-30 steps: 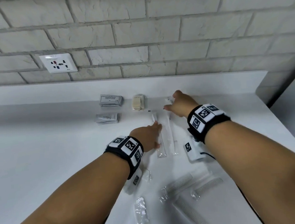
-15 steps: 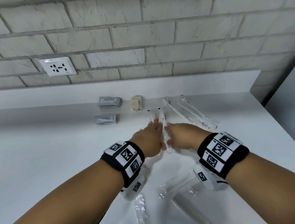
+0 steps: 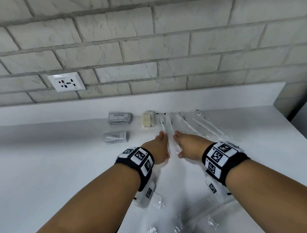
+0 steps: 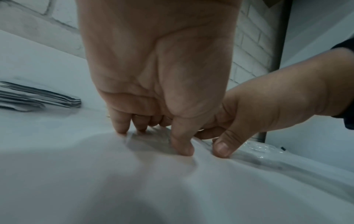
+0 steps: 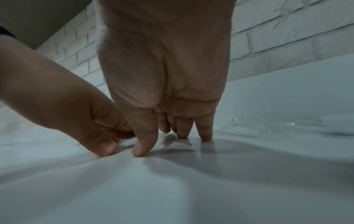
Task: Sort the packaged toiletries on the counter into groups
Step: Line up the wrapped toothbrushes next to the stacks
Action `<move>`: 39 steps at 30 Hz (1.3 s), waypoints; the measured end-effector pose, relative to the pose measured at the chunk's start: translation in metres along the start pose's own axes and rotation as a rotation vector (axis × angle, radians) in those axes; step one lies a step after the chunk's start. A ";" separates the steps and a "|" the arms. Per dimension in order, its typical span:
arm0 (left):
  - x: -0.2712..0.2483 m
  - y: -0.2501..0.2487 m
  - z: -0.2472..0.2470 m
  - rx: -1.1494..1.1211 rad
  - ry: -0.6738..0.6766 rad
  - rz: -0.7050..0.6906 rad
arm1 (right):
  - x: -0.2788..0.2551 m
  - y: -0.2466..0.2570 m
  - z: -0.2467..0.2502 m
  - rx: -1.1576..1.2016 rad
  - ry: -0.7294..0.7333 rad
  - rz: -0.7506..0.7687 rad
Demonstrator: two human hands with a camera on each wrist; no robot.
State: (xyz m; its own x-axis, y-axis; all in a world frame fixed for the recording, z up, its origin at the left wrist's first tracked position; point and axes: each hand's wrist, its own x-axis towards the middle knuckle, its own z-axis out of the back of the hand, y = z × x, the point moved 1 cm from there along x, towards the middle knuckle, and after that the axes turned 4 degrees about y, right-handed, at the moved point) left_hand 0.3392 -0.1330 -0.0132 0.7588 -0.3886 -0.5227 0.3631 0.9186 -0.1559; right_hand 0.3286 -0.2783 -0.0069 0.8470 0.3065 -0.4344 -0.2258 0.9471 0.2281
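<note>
Both hands sit side by side on the white counter (image 3: 43,181), flanking two long clear-wrapped packets (image 3: 165,126). Left hand (image 3: 158,149) presses its fingertips and thumb on the packets' near end; whether it pinches the wrap is hard to tell. Right hand (image 3: 188,146) does likewise, thumb on the plastic. Far left lie two stacks of grey sachets (image 3: 119,117), then a beige soap (image 3: 147,119). Right, more long packets (image 3: 201,125) are partly hidden by the wrist.
</note>
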 end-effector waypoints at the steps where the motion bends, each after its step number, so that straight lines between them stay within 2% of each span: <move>1: 0.003 0.002 0.002 -0.003 -0.003 -0.001 | 0.004 0.000 0.003 -0.007 -0.003 -0.003; 10: 0.008 0.004 0.007 -0.026 -0.049 -0.027 | 0.023 0.006 0.004 0.001 -0.014 -0.025; 12: 0.004 0.004 0.007 -0.042 -0.057 -0.034 | 0.021 0.000 0.007 0.076 -0.067 -0.022; 13: 0.003 0.004 0.007 -0.052 -0.052 -0.036 | 0.019 -0.006 0.010 0.096 -0.145 -0.039; 15: 0.003 0.004 0.006 -0.080 -0.032 -0.029 | 0.014 -0.022 0.017 0.072 -0.335 -0.163; 16: 0.004 0.003 0.005 -0.087 -0.026 -0.029 | 0.010 -0.032 0.020 0.042 -0.382 -0.255; 18: 0.004 0.000 0.003 -0.075 -0.025 -0.041 | 0.004 -0.046 0.021 -0.020 -0.317 -0.416; 20: 0.006 -0.005 0.003 -0.029 -0.044 -0.069 | 0.000 -0.053 0.016 -0.042 -0.235 -0.473; 25: 0.006 -0.014 0.006 -0.014 -0.036 -0.082 | -0.002 -0.058 0.015 -0.050 -0.316 -0.422; 28: 0.004 -0.014 0.007 -0.018 -0.015 -0.074 | 0.003 -0.059 0.028 0.243 -0.316 -0.417; 30: 0.004 -0.013 0.006 -0.013 -0.006 -0.066 | 0.009 -0.063 0.031 0.299 -0.224 -0.423; 32: 0.003 -0.012 0.005 -0.018 -0.007 -0.060 | 0.010 -0.066 0.028 0.289 -0.133 -0.420; 33: 0.003 -0.012 0.005 -0.022 -0.011 -0.061 | 0.009 -0.068 0.027 0.283 -0.135 -0.430; 37: 0.005 -0.010 0.009 -0.059 -0.023 -0.069 | 0.011 -0.071 0.025 0.192 -0.298 -0.402; 39: 0.007 -0.010 0.009 -0.086 -0.024 -0.060 | 0.014 -0.064 0.021 0.073 -0.271 -0.358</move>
State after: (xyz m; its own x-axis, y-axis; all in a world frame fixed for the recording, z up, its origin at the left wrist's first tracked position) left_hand 0.3461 -0.1454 -0.0081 0.7503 -0.4434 -0.4904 0.3611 0.8962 -0.2578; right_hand 0.3646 -0.3368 -0.0092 0.9631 -0.0843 -0.2557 0.1306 0.9768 0.1697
